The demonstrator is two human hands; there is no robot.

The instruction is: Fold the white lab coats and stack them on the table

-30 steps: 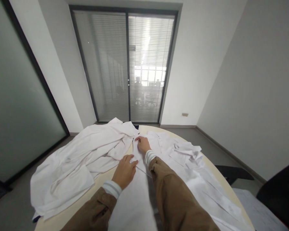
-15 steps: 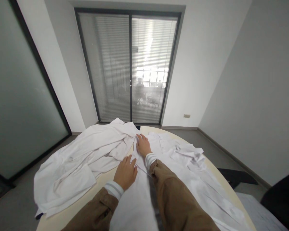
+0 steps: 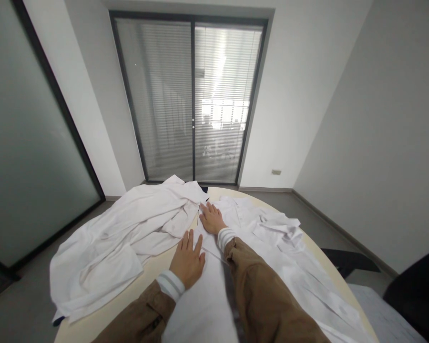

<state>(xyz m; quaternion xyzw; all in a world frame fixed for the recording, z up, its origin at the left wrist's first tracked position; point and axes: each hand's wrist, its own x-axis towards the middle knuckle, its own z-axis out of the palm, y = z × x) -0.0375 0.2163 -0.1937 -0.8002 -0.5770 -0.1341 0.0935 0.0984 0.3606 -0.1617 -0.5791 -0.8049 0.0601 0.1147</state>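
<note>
A white garment [image 3: 271, 257], which looks like a shirt or coat, lies spread over the right half of the round table. My left hand [image 3: 188, 258] rests on its left edge, palm down with the fingers stretched out. Farther up the same cloth, my right hand [image 3: 212, 218] lies flat with its fingers spread. A second white garment [image 3: 117, 238] is heaped in loose folds on the left side, close to the fingertips of both hands. Part of the right-hand garment is hidden under my right forearm.
Cream tabletop [image 3: 157, 269] shows between the garments, and its curved rim runs down the right. A dark blue bit of cloth [image 3: 203, 190] pokes out at the far edge. Glass doors with blinds [image 3: 193, 100] stand beyond. A black object [image 3: 420, 295] is at lower right.
My left hand's fingers have straightened and spread on the cloth. My right hand has slid slightly toward me and lies flatter. The garments stay almost the same.
</note>
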